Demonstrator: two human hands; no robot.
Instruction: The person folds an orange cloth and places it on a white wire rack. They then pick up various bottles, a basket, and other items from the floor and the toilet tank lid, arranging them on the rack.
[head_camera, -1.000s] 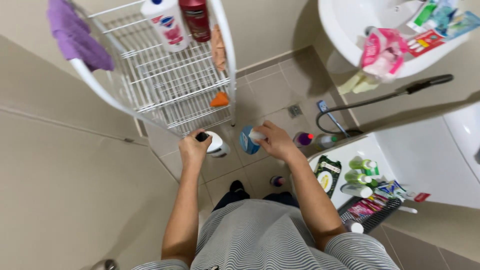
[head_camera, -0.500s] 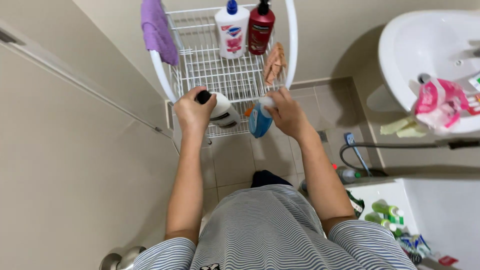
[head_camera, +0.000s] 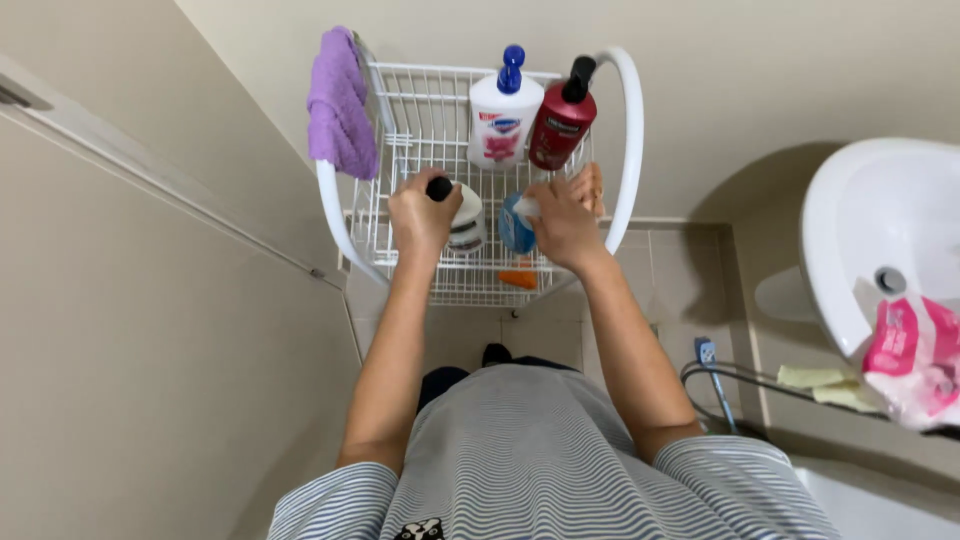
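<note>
A small tiled bathroom corner with plain beige walls, seen from above.

A white wire rack stands against the back wall, with a purple cloth draped over its left rail. The floor is laid in pale grey-beige tiles with thin grout lines. On the left runs a flat beige panel, possibly a door, though its edge is hard to make out. To the right a white washbasin juts out, casting a soft shadow on the wall behind; the light is even and soft.
</note>
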